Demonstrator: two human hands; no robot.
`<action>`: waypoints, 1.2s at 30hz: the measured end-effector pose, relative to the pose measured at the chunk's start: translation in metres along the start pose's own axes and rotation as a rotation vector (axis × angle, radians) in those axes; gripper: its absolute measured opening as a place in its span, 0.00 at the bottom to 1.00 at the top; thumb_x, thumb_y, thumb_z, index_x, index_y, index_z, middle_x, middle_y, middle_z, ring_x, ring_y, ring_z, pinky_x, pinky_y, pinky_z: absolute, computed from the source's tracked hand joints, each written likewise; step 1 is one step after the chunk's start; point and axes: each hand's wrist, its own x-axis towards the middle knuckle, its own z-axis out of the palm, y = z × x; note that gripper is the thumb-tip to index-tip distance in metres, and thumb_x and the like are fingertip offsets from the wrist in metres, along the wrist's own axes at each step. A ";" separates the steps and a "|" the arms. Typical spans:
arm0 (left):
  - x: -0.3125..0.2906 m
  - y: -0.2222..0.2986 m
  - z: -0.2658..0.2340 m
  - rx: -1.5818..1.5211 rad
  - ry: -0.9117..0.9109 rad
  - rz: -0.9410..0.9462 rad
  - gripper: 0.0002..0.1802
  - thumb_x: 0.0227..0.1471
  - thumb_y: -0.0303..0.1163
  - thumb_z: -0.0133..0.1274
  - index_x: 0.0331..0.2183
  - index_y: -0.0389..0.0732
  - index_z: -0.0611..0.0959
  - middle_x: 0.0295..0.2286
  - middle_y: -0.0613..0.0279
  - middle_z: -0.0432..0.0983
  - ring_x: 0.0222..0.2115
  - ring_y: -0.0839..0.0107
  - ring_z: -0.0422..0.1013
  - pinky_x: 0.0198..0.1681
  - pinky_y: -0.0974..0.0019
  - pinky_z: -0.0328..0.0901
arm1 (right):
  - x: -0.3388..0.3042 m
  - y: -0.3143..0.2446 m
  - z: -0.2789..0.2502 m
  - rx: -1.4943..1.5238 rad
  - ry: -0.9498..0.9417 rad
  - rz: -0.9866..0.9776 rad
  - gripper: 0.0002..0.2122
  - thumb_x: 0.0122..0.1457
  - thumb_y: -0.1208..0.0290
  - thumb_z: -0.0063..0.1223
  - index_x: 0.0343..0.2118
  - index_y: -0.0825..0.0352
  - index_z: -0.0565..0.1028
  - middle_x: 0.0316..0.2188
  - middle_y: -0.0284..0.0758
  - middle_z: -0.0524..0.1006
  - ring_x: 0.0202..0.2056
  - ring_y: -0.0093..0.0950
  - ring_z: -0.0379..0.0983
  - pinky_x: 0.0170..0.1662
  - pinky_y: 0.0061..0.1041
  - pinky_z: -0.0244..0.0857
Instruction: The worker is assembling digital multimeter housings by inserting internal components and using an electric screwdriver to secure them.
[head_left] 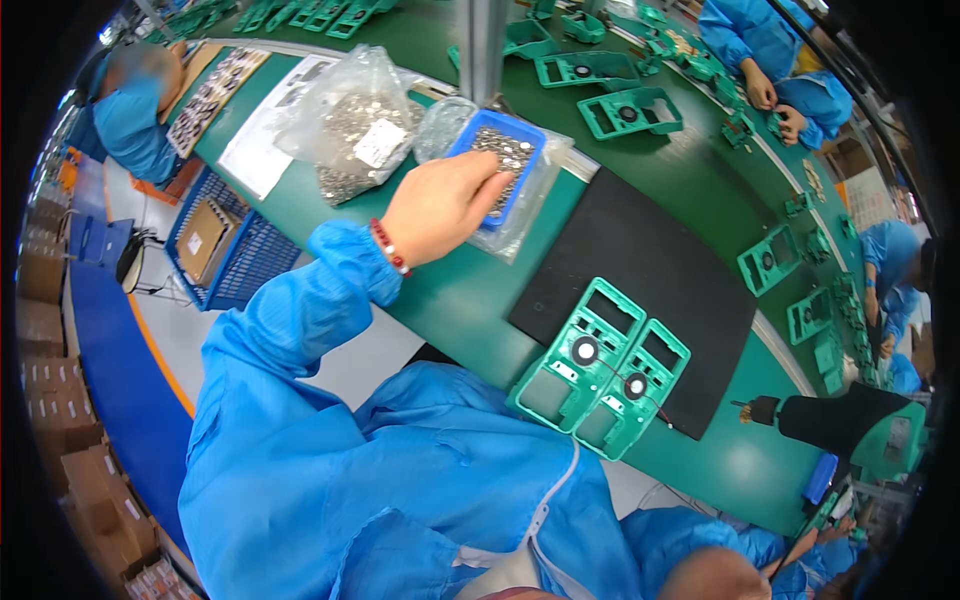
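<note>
Left hand [440, 208] reaching into a blue tray [530, 172] of small metal parts [505, 148].
The tray sits on clear plastic [541, 205] on the green counter [460, 300], just beside a bag [355, 125] of small pieces. The left hand's fingers and thumb bend close together over the parts; whether they grip one is hidden. I cannot tell the right hand's state. Nearer the body, two green shells [598, 378] lie side by side, partly over a black mat [650, 230]. A drill [850, 422] stands out at right; co-workers [728, 35] in blue work beyond.
</note>
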 end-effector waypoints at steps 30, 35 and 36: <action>-0.073 0.125 0.068 -0.673 -0.215 0.178 0.08 0.46 0.25 0.65 0.29 0.44 0.82 0.27 0.68 0.73 0.30 0.68 0.71 0.35 0.65 0.59 | -0.033 0.051 0.068 0.646 0.101 1.324 0.22 0.58 0.54 0.64 0.41 0.65 0.65 0.18 0.31 0.69 0.17 0.22 0.62 0.22 0.26 0.58; -0.074 0.129 0.069 -0.680 -0.175 0.177 0.11 0.40 0.25 0.67 0.27 0.45 0.80 0.26 0.69 0.72 0.29 0.69 0.71 0.35 0.64 0.59 | -0.049 0.050 0.070 0.896 0.021 1.165 0.18 0.61 0.63 0.59 0.43 0.70 0.64 0.19 0.34 0.70 0.19 0.22 0.63 0.22 0.25 0.57; -0.075 0.129 0.069 -0.676 -0.170 0.182 0.11 0.40 0.25 0.67 0.27 0.45 0.80 0.26 0.69 0.72 0.30 0.69 0.71 0.35 0.64 0.59 | -0.049 0.050 0.072 0.854 -0.020 1.165 0.19 0.62 0.58 0.57 0.41 0.68 0.64 0.18 0.33 0.69 0.17 0.21 0.61 0.21 0.25 0.56</action>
